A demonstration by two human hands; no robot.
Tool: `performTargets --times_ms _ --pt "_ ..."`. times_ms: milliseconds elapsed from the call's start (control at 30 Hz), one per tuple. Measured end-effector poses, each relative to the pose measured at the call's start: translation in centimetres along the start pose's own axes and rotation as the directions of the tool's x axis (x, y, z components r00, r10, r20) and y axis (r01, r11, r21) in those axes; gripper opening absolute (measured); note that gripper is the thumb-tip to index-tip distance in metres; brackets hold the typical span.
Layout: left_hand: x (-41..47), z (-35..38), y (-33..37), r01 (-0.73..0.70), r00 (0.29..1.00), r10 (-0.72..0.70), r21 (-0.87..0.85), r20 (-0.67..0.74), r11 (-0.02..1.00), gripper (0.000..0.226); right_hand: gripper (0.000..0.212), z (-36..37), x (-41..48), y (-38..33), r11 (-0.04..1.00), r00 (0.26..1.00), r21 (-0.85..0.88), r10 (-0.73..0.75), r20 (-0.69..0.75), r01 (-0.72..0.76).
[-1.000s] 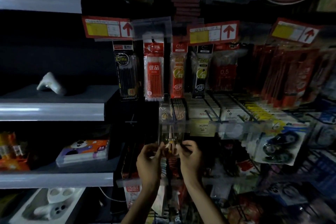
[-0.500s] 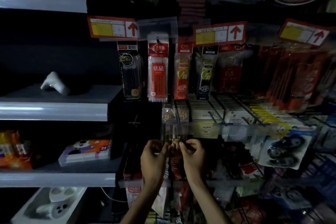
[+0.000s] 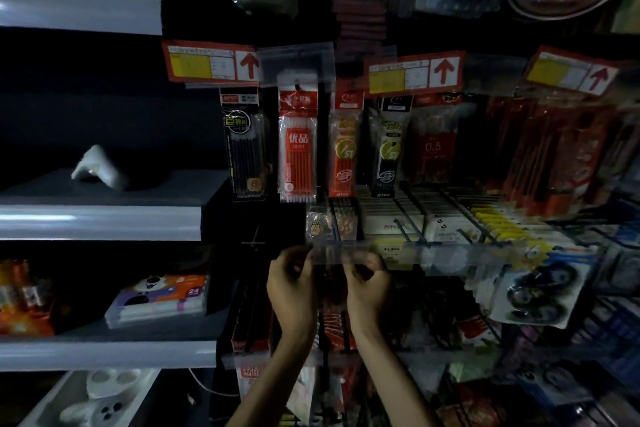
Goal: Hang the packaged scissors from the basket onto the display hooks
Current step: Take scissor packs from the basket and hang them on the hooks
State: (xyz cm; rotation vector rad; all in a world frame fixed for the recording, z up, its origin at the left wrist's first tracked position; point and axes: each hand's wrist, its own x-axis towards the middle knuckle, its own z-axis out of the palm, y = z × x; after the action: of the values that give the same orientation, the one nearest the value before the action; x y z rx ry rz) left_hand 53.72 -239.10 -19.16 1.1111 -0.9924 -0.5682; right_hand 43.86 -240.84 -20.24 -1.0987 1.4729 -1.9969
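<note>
Two hands (image 3: 292, 291) (image 3: 369, 289) pinch the packaged scissors (image 3: 331, 282)

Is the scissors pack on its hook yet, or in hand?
In hand, it seems: left hand and right hand pinch the dark, blurred scissors pack under the clear rail. Hook hidden; threaded or not, cannot tell.

- The packaged scissors (image 3: 331, 288) are a dim, reddish pack held upright, pinched near its top between the left grip (image 3: 294, 288) and right grip (image 3: 367, 288). Its top edge sits behind the clear price rail (image 3: 450, 253).
- The display hooks (image 3: 403, 230) are black wire prongs jutting forward just above.
</note>
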Motion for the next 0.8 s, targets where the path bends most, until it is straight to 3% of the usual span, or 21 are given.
performTargets --times_ms 200,367,500,800 --pt "0.8 0.1 0.6 -0.031 0.999 0.031 -0.027 0.005 0.999 0.005 0.015 0.6 0.4 0.2 1.000 0.999 -0.010 0.007 -0.051 -0.007" --pt "1.3 0.5 1.0 -0.039 0.999 0.039 -0.056 -0.004 0.998 0.013 0.036 0.9 1.1 -0.6 1.000 0.997 0.004 -0.001 -0.073 0.002" --pt "1.0 0.4 0.0 0.007 0.999 -0.005 -0.065 0.033 0.998 0.015 0.018 0.7 0.7 0.2 1.000 0.998 0.005 0.019 -0.061 -0.019" --pt "1.8 0.8 0.2 -0.036 0.999 0.037 -0.017 0.038 0.999 0.024 0.025 0.9 1.6 0.3 0.999 0.998 -0.016 -0.029 -0.051 0.029"
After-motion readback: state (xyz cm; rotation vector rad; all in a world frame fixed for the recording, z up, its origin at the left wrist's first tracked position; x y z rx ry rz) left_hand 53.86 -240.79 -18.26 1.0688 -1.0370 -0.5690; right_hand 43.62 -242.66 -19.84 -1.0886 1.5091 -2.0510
